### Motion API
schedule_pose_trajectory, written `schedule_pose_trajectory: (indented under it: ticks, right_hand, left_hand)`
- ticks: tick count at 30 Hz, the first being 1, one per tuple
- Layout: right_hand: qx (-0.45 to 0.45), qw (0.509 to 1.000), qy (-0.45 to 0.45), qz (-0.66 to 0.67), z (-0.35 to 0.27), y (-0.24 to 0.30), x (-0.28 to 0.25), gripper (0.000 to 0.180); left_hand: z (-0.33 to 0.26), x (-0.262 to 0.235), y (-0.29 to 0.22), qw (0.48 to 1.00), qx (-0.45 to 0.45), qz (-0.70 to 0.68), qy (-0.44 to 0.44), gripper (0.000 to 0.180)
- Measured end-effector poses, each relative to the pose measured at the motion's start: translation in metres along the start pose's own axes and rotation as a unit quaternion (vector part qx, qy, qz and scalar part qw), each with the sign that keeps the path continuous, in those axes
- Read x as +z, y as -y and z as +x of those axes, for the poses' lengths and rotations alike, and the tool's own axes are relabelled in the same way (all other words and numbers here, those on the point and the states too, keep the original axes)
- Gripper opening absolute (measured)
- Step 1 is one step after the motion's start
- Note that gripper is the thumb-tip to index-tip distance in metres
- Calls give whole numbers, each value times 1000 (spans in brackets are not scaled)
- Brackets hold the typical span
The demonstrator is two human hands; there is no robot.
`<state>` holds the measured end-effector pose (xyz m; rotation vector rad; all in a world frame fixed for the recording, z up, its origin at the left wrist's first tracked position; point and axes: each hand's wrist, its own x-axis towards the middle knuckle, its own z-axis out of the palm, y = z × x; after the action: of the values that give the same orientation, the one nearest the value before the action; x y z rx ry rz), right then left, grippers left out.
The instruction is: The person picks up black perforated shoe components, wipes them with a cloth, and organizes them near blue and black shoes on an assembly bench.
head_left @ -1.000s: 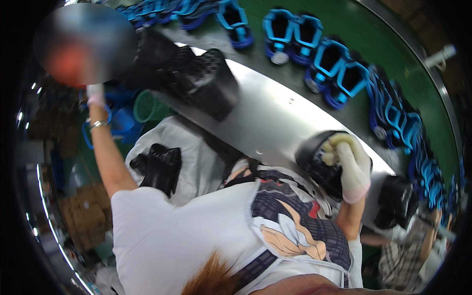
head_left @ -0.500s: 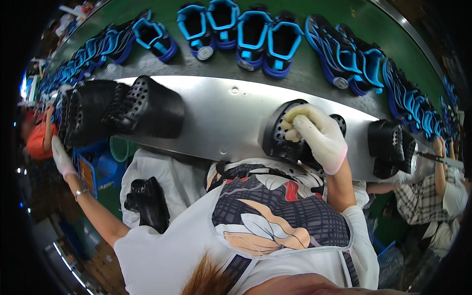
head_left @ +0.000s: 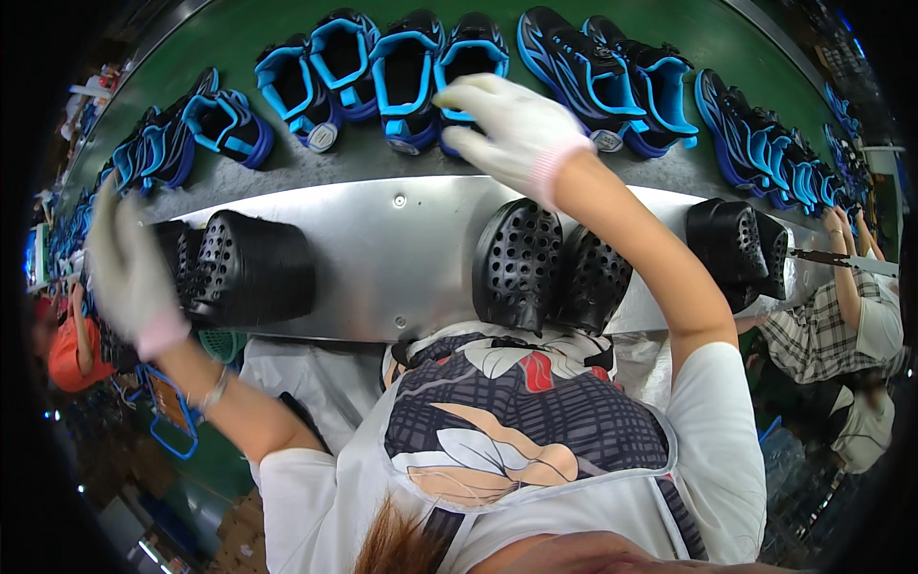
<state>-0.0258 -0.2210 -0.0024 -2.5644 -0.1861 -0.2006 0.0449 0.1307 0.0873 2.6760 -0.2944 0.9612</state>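
My right hand (head_left: 512,129), in a white glove, is raised with fingers spread over a row of blue and black shoes (head_left: 411,72) on a green belt (head_left: 239,33); it holds nothing. Two black perforated shoe pieces (head_left: 550,263) lie on the steel shelf (head_left: 402,249) just below that hand. My left hand (head_left: 129,273), also gloved and blurred, hangs open at the far left beside a stack of black perforated pieces (head_left: 239,268).
More black pieces (head_left: 741,249) sit at the shelf's right end. A person in a checked shirt (head_left: 841,320) works at the right with a thin tool. Another person in orange (head_left: 67,349) is at the left. A blue wire frame (head_left: 172,426) is below left.
My right hand has let go of the black piece on the shelf and risen toward the blue shoes. My left hand has come up from the left side toward the stack.
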Motion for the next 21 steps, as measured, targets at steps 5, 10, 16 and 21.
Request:
schedule_pose_trajectory:
  ticks: [5,10,16,21]
  right_hand:
    - [-93,963,140,-211,60,-11,55,36]
    - [6,966,247,-72,77,-19,67,41]
    - [24,944,309,-110,84,-31,42,50]
    - [12,962,222,-160,37,-93,10,46]
  left_hand:
    - [14,161,-33,960,35,-23,278,69]
    - [19,224,-50,894,24,-8,447,69]
    - [16,231,-79,897,91,9,433,51]
    - [-10,225,-123,890,107,-67,439,47]
